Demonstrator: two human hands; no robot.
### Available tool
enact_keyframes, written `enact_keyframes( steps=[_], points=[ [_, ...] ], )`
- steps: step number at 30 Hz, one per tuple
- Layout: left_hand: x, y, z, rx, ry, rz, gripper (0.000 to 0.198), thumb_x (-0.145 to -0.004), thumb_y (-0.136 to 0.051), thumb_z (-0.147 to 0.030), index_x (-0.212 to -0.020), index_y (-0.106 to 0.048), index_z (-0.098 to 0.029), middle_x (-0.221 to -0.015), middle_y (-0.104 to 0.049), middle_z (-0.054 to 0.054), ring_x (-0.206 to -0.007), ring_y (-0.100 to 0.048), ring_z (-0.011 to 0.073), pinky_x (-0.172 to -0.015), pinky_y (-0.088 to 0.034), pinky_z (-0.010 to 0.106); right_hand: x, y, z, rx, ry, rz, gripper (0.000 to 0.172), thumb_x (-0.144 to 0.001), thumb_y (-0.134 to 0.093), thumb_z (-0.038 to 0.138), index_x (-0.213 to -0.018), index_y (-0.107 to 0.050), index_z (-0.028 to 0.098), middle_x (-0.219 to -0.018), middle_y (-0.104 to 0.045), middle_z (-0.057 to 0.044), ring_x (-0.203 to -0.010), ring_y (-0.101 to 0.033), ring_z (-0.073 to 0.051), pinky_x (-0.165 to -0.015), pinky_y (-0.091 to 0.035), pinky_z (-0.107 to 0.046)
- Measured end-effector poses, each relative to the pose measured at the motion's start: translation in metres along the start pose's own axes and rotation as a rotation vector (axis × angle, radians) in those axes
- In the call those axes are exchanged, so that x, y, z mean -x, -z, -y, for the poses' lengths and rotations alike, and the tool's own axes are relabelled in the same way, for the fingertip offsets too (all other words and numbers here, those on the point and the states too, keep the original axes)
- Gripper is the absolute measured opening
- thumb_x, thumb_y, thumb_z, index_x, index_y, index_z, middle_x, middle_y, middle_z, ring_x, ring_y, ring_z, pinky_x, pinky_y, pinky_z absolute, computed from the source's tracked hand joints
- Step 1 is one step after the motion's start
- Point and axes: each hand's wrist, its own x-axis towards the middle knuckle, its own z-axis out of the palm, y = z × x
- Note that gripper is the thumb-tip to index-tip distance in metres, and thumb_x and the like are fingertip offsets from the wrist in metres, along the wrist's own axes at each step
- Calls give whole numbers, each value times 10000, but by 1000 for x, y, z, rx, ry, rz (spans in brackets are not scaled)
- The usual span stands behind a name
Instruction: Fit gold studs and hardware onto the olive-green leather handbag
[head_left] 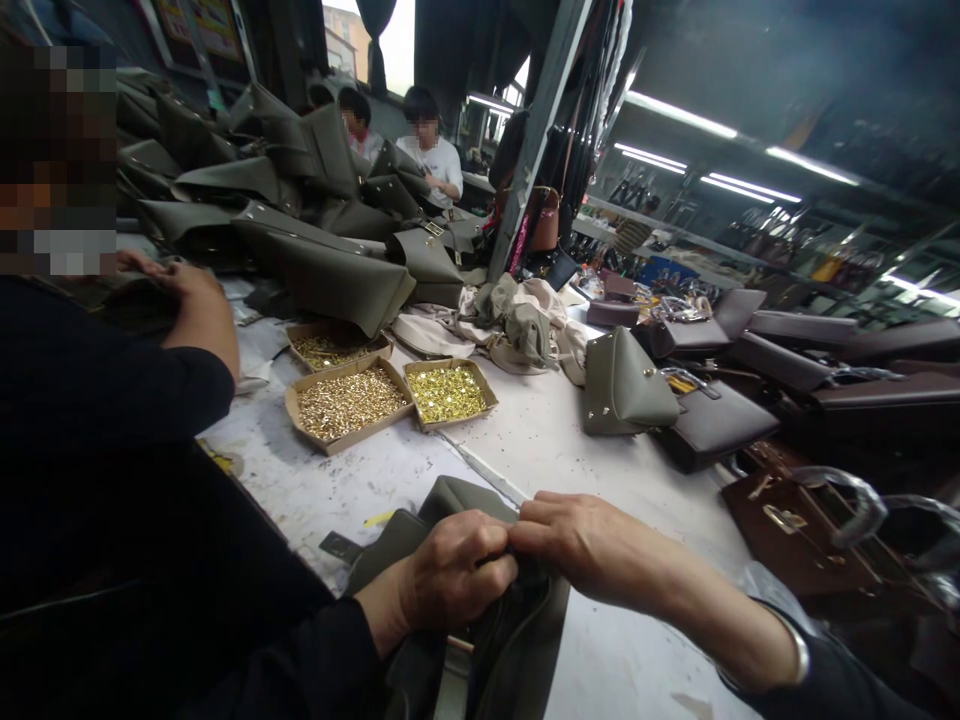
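A dark olive-green handbag (457, 497) lies at the table's near edge, its body running down toward me. My left hand (459, 572) is closed on the bag's upper edge, fingers curled in a fist. My right hand (570, 540) meets it there, its fingertips pinched together against the left fingers on the same edge. Whatever small part may be between the fingertips is hidden. A strap tab (341, 546) sticks out to the left of the bag.
Cardboard trays of small gold metal pieces (351, 402) and yellow-gold pieces (448, 393) stand ahead. Green bags (315, 260) pile up behind them. Brown bags (750, 420) crowd the right, beside an upright green bag (626, 385). A co-worker's arm (202, 330) is at left.
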Motion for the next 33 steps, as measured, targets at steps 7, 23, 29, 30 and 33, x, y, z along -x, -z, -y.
enact_keyframes(
  steps=[7,23,29,30,33],
  points=[
    [7,-5,1,23,10,19,95,-949,-507,-132,-979,-588,-171,-899,-605,52,-812,-626,174,-733,-545,303,-1,-2,8,161,33,16,136,-993,-503,95,-997,-591,199,-934,-624,-39,-821,-499,-194,-722,-388,-319],
    [5,0,-1,-43,24,0,121,-902,-523,-114,-1000,-555,-178,-899,-618,62,-830,-657,192,-727,-623,332,-10,-6,0,-127,-139,13,150,-986,-553,179,-837,-559,189,-815,-577,14,-768,-537,-131,-695,-370,-243],
    [8,-1,-1,-38,50,6,146,-899,-542,-122,-1029,-564,-185,-928,-639,68,-854,-681,197,-763,-634,344,-12,-13,-4,-204,-157,-26,187,-967,-563,195,-784,-525,196,-771,-561,31,-734,-504,-117,-687,-342,-238],
    [9,-1,0,-38,55,6,147,-899,-549,-128,-1033,-565,-186,-936,-643,70,-861,-684,198,-770,-635,344,-12,-14,-5,-214,-166,-31,194,-964,-565,199,-775,-521,196,-761,-558,32,-725,-498,-114,-682,-337,-237],
    [9,-1,-1,-40,63,3,149,-903,-556,-144,-1044,-562,-190,-940,-651,71,-862,-686,196,-768,-637,339,-13,-16,-7,-253,-190,-29,221,-952,-571,216,-740,-511,194,-730,-549,37,-691,-476,-106,-659,-321,-235]
  ],
)
